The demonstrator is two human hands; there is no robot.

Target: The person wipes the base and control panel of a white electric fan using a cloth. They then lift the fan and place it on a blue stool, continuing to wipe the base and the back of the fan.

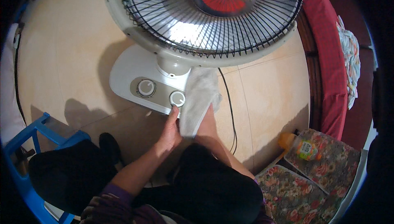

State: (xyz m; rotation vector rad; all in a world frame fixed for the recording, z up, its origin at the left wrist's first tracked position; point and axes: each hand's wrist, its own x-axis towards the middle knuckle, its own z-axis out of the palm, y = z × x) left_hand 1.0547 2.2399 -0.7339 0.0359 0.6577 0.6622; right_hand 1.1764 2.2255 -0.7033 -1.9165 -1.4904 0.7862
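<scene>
A dish-shaped electric heater with a black wire grille [215, 36] stands on the floor before me, its white base [132, 60] turned a little. Two round control knobs sit on the base, one on the left [146, 88] and one on the right [177, 99]. My left hand [170, 131] is at the base's front edge, its thumb just below the right knob. A pale grey cloth [198, 94] lies over the right end of the base. My right hand [207, 125] is against the cloth, its fingers hidden under or behind it.
A black cord [229, 100] runs over the tiled floor at the right. A blue plastic stool [58, 136] is at the left. A red-covered bench edge [331, 70] lies at the right, with a crumpled patterned cloth [351, 60]. Lower right are floral fabric pads [295, 193] and a plastic bottle [306, 150].
</scene>
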